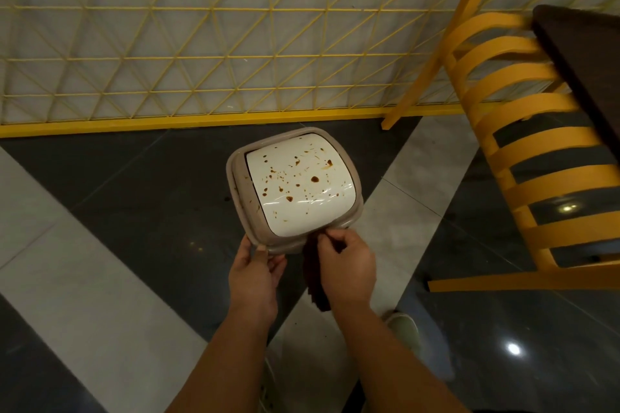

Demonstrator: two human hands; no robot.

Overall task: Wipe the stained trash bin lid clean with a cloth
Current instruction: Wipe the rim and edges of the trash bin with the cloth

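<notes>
Nearest me, my left hand (256, 270) grips the near corner of the trash bin lid (295, 184), thumb curled over its rim. My right hand (345, 258) pinches a dark cloth (315, 292) hanging below its fingers (its fingertips sit right at the lid's near edge). The lid itself sits just beyond both hands, above the dark floor tiles. Brown stains (314, 179) dot the white panel all over, so I judge no wiping has begun; the whole job remains. Farther right stands a yellow chair (523, 151).
</notes>
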